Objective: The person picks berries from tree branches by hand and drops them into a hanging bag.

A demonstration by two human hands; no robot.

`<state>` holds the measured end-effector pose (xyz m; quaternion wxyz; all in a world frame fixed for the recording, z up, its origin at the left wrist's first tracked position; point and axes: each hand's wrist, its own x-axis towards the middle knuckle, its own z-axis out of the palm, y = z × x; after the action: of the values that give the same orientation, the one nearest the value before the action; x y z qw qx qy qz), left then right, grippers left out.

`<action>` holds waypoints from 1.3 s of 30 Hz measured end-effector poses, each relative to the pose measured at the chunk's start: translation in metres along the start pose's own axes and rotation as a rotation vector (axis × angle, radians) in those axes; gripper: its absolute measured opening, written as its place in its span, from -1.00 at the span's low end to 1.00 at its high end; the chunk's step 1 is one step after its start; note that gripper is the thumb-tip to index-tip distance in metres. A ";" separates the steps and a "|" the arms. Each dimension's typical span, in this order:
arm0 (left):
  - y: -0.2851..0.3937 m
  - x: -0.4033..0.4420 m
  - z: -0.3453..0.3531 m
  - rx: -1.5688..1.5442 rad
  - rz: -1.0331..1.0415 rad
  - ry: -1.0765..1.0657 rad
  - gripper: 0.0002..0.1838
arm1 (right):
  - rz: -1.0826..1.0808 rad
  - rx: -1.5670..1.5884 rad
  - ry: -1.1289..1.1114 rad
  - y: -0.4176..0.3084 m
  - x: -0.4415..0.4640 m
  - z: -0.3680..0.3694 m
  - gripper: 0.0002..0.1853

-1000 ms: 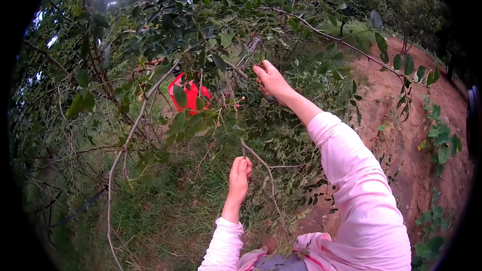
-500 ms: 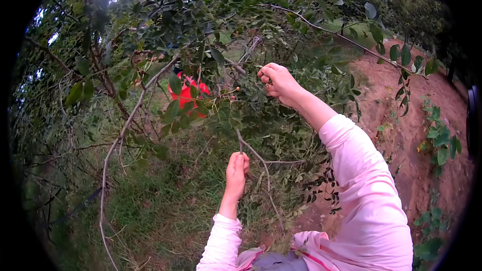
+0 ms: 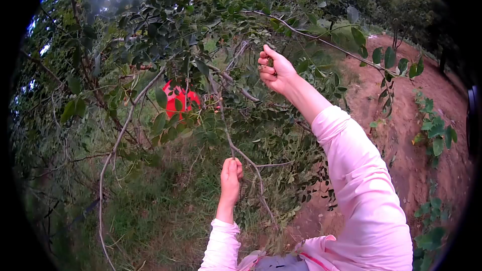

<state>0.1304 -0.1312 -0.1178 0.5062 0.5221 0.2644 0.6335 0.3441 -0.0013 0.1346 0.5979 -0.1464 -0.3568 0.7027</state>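
My left hand (image 3: 231,178) is closed round a thin grey-brown branch (image 3: 246,158), just beside the point where it forks. Above it, my right hand (image 3: 275,72) is raised with curled fingers and the thumb pointing up. Something small and greenish may sit in those fingers, but I cannot make it out. Near the right hand run a thicker bare stem (image 3: 243,91) and leafy twigs. A few small round reddish fruits (image 3: 219,99) hang on a twig between the two hands.
A bright red object (image 3: 192,101) shows behind leaves, partly hidden. A long bare branch (image 3: 122,131) curves down on the left. Another leafy branch (image 3: 321,39) arches across the upper right. Grass (image 3: 145,211) lies below, with a reddish dirt slope (image 3: 401,135) and vines on the right.
My right hand has shifted slightly in view and its thumb has lifted. The left hand still grips the branch, a little lower. More of the branch above the left hand shows now.
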 end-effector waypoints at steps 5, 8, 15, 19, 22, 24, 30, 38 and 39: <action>-0.005 0.003 -0.008 0.009 -0.009 -0.006 -0.73 | -0.050 -0.335 -0.038 -0.017 0.050 0.033 -0.72; 0.001 0.002 -0.009 0.027 -0.025 -0.001 -0.72 | -0.108 -0.683 0.027 -0.018 0.066 0.055 -0.73; -0.001 0.004 -0.018 0.026 -0.033 -0.040 -0.75 | -0.296 -1.392 0.104 0.005 0.128 0.053 -0.58; -0.006 0.006 -0.023 0.014 -0.045 -0.032 -0.75 | -0.422 -1.779 0.061 0.012 0.135 0.061 -0.50; -0.010 0.007 -0.023 0.014 -0.059 -0.013 -0.73 | -0.473 -1.855 0.152 0.015 0.125 0.065 -0.54; -0.007 0.007 -0.021 0.022 -0.073 -0.005 -0.74 | -0.513 -1.855 0.211 0.017 0.114 0.068 -0.61; -0.005 0.009 -0.024 0.020 -0.067 -0.024 -0.75 | -0.717 -1.768 0.313 0.033 0.107 0.077 -0.68; -0.013 0.011 -0.028 0.036 -0.032 -0.021 -0.75 | -0.863 -1.532 0.322 0.051 0.101 0.065 -0.70; -0.012 0.012 -0.028 0.040 -0.025 -0.029 -0.75 | -0.922 -1.515 0.341 0.048 0.100 0.066 -0.70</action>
<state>0.1091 -0.1111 -0.1325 0.5072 0.5380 0.2759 0.6142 0.2429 0.0697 0.1710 0.6084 -0.4457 -0.6538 -0.0615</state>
